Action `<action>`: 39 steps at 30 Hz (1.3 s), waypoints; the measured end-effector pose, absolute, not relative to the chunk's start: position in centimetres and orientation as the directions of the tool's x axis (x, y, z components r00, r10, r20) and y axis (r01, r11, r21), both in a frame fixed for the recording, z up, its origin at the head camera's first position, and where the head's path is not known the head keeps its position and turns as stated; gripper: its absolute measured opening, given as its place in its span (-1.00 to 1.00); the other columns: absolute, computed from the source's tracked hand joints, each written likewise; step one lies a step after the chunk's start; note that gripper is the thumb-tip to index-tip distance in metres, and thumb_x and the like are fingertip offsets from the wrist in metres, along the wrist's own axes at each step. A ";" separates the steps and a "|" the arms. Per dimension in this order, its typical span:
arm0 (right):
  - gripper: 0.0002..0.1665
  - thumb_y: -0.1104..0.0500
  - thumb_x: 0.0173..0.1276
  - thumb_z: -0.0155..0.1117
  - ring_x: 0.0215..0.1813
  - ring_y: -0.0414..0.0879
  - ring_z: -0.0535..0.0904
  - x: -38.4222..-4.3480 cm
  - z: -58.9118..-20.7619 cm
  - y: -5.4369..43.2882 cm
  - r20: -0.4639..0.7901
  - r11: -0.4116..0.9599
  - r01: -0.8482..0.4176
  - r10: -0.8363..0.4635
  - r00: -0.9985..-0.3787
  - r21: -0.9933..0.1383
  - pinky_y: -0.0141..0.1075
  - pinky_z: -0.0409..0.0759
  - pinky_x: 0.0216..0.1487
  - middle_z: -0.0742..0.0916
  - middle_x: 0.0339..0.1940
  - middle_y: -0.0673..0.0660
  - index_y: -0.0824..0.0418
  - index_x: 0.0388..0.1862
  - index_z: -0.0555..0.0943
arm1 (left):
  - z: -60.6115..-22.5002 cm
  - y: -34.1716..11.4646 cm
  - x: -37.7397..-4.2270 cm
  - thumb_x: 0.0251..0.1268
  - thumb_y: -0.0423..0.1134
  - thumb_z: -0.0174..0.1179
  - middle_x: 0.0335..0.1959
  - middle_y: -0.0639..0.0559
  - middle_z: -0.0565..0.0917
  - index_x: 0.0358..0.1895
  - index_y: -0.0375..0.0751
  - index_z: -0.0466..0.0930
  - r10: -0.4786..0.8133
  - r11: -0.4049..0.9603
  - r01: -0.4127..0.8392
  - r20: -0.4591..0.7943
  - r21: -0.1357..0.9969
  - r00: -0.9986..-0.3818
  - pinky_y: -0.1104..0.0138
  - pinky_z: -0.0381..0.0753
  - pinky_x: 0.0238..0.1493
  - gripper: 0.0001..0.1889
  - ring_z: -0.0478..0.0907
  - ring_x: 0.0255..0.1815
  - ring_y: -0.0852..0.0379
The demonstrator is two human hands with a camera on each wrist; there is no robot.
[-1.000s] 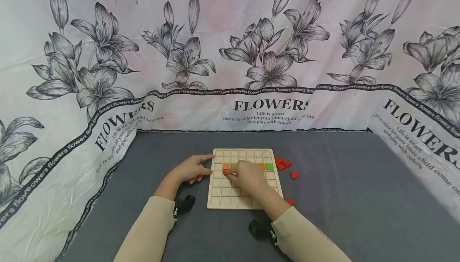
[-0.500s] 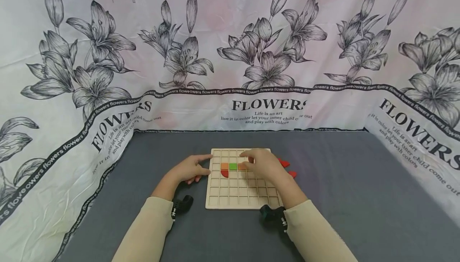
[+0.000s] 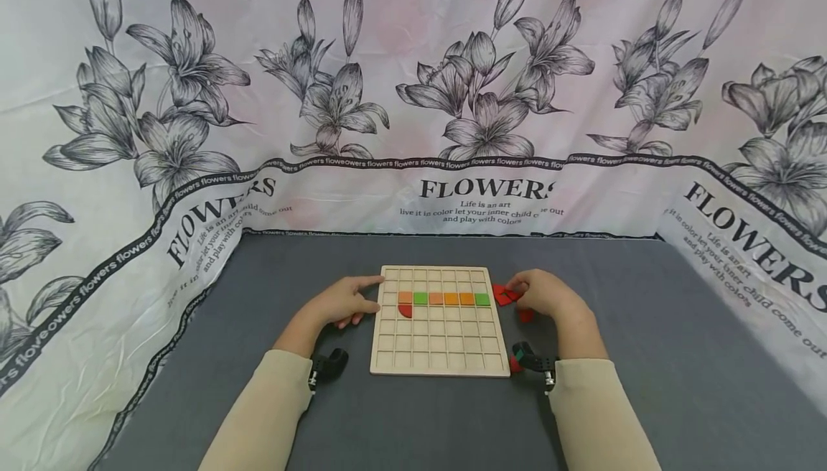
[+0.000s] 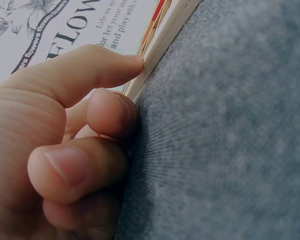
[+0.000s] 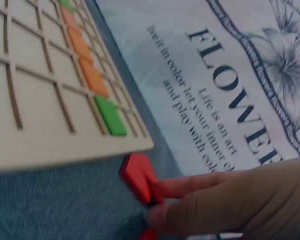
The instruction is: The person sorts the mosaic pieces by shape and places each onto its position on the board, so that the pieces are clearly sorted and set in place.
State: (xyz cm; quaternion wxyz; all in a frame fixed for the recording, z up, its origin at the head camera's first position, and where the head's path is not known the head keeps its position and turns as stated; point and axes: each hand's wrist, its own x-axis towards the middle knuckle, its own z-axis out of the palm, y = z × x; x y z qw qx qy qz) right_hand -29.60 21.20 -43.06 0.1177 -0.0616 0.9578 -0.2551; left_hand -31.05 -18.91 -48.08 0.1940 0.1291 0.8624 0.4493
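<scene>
In the head view, a light wooden grid board (image 3: 441, 356) lies on the table. Across it runs a row of orange and green squares, with a red quarter-circle piece (image 3: 405, 310) just below the leftmost square. My left hand (image 3: 341, 302) touches the board's left edge with the extended index finger and the thumb; its other fingers are bent under. Beyond the board's right edge, my right hand (image 3: 549, 295) has thumb and index fingertips at a cluster of red pieces (image 3: 502, 296). The right wrist view shows the index finger touching a red piece (image 5: 135, 175); whether it is pinched is unclear.
Another red piece (image 3: 526, 316) lies under the right hand, and one more red piece (image 3: 515, 364) lies near the board's lower right corner. The grey table (image 3: 400, 428) meets a flower-printed cloth (image 3: 362, 202) at the back and sides.
My right hand has left the red quarter-circle piece on the board, passed over the row of squares and moved right to the loose red pieces. The left hand has stayed at the board's edge.
</scene>
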 end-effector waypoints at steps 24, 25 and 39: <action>-0.71 0.29 0.41 0.34 -0.05 0.15 0.66 -30.4 -44.3 22.9 -0.068 0.860 -0.052 -0.101 -0.993 -0.508 0.06 0.61 0.00 0.76 -0.06 0.29 0.35 0.06 0.72 | -48.1 -18.9 -31.1 0.39 -0.15 0.37 -0.78 -0.07 0.47 0.59 0.16 0.30 0.405 0.551 0.047 -0.218 0.833 -0.888 0.28 0.36 -0.77 -0.27 0.22 -0.90 0.13; -0.70 0.29 0.42 0.32 -0.05 0.16 0.66 -30.4 -44.1 22.9 -0.062 0.859 -0.051 -0.096 -0.993 -0.510 0.07 0.61 -0.01 0.75 -0.04 0.30 0.33 0.09 0.72 | -48.0 -18.9 -31.0 0.39 -0.15 0.37 -0.78 -0.07 0.47 0.59 0.15 0.30 0.408 0.550 0.050 -0.216 0.834 -0.887 0.29 0.37 -0.76 -0.27 0.22 -0.90 0.13; -0.58 0.19 0.50 0.32 -0.01 0.16 0.65 -30.1 -42.7 22.4 0.032 0.796 -0.097 -0.097 -0.995 -0.597 0.08 0.60 0.02 0.73 0.02 0.30 0.32 0.27 0.64 | -47.9 -19.0 -30.9 0.40 -0.16 0.36 -0.78 -0.06 0.48 0.59 0.14 0.30 0.415 0.543 0.053 -0.213 0.838 -0.884 0.30 0.36 -0.76 -0.27 0.23 -0.90 0.13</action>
